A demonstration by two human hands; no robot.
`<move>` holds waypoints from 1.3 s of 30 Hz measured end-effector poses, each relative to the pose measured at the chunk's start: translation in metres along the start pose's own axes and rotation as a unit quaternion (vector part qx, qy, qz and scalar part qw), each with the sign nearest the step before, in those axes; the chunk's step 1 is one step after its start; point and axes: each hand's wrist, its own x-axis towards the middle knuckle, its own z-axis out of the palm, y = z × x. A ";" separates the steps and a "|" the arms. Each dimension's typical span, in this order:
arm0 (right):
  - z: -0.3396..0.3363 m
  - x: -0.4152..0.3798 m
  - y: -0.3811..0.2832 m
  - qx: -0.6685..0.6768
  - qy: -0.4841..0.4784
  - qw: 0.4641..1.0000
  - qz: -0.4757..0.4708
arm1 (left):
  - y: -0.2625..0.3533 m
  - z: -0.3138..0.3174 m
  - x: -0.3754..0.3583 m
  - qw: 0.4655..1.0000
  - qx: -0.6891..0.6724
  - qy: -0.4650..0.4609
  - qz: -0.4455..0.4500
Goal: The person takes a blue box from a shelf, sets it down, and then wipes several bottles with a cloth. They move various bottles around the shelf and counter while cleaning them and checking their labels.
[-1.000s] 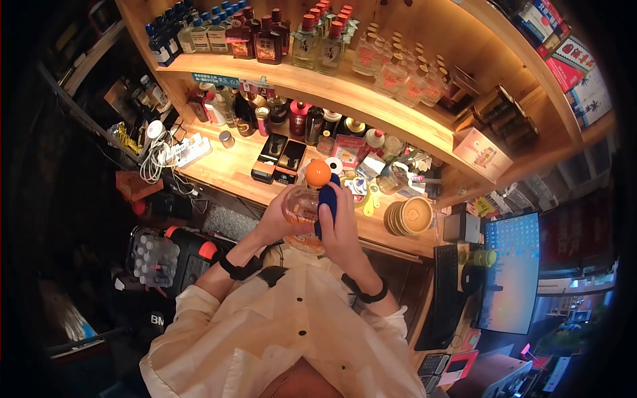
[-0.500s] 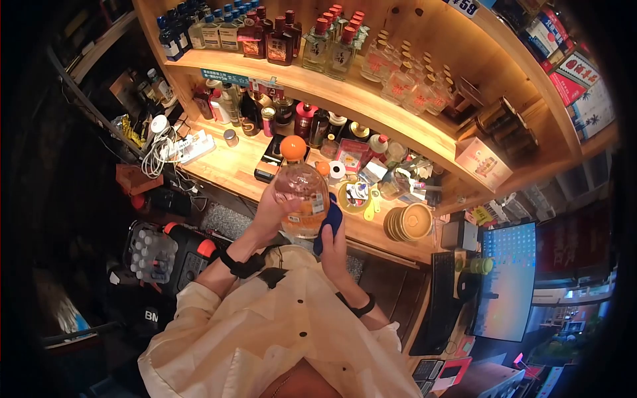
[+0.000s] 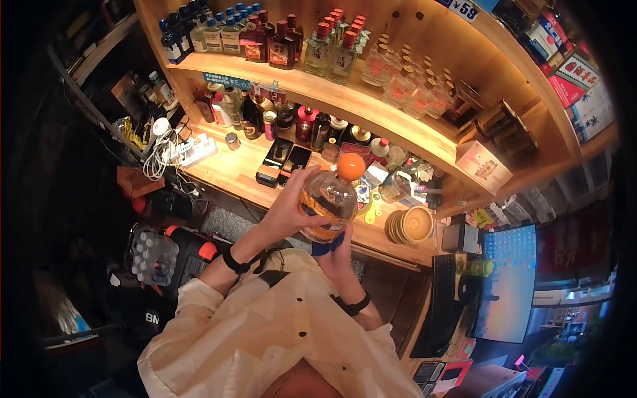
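A clear glass bottle with a round orange cap is held up in front of my chest, tilted to the right. Around its left side wrap the fingers and thumb of my left hand. My right hand is below the bottle's base, closed on a dark blue cloth that touches the bottle's underside. Part of the cloth and most right fingertips are hidden behind the bottle.
Beyond my hands runs a wooden counter with a black tray, assorted bottles and stacked wooden bowls. Above it, a wooden shelf carries rows of small bottles. At right are a keyboard and a lit monitor.
The bottle has moved right and tipped, its cap now leaning to the right. My left hand has moved right with it; the cloth and right hand have gone from its side to under its base.
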 end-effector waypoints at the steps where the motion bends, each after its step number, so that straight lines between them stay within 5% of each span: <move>1: -0.002 0.001 0.002 -0.001 -0.001 1.000 0.002 | 0.000 0.006 0.000 1.000 0.000 0.002 0.000; 3: 0.002 0.001 0.005 0.029 -0.012 0.999 -0.041 | 0.004 0.019 -0.003 0.996 -0.074 0.044 -0.016; 5: 0.005 -0.002 0.007 0.030 -0.022 0.997 -0.061 | 0.016 0.026 -0.005 0.999 0.002 0.044 0.029; 9: 0.007 -0.010 0.008 -0.143 0.029 0.971 -0.192 | 0.015 0.036 -0.005 0.994 -0.076 0.061 0.041; 11: 0.022 -0.016 -0.004 -0.374 0.006 0.885 -0.278 | 0.012 0.036 -0.006 0.986 -0.152 0.064 0.008; 13: 0.040 -0.019 -0.012 -0.393 -0.018 0.868 -0.303 | -0.002 0.031 -0.011 0.975 -0.219 0.046 -0.021; 15: 0.044 -0.016 -0.019 -0.541 -0.060 0.723 -0.426 | -0.022 0.028 -0.011 0.936 -0.346 0.019 -0.070; 19: 0.059 -0.015 -0.036 -0.683 -0.131 0.574 -0.433 | -0.029 0.022 -0.013 0.946 -0.321 0.000 -0.048; 21: 0.064 -0.009 -0.046 -0.693 -0.145 0.573 -0.413 | -0.021 0.014 -0.007 0.959 -0.268 -0.026 -0.087; 23: 0.067 -0.001 -0.052 -0.678 -0.190 0.569 -0.425 | -0.018 0.010 -0.006 0.984 -0.173 -0.039 0.029; 25: 0.068 0.004 -0.055 -0.688 -0.197 0.554 -0.425 | -0.028 0.011 -0.010 0.969 -0.241 -0.056 -0.022; 27: 0.067 0.010 -0.055 -0.669 -0.193 0.595 -0.402 | -0.041 0.009 -0.015 0.922 -0.374 -0.087 -0.050; 29: 0.061 0.019 -0.054 -0.642 -0.166 0.641 -0.387 | -0.039 0.004 -0.019 0.936 -0.324 -0.087 -0.108; 31: 0.048 0.030 -0.056 -0.435 -0.144 0.872 -0.172 | -0.033 -0.001 -0.019 0.953 -0.253 -0.122 -0.113; 36: 0.049 0.027 -0.059 -0.478 -0.155 0.834 -0.228 | -0.053 0.009 -0.024 0.937 -0.322 -0.115 -0.076; 38: 0.045 0.017 -0.056 -0.585 -0.145 0.723 -0.337 | -0.046 0.010 -0.023 0.950 -0.283 -0.067 -0.117; 39: 0.040 0.011 -0.051 -0.585 -0.145 0.723 -0.338 | -0.043 0.009 -0.022 0.950 -0.283 -0.067 -0.117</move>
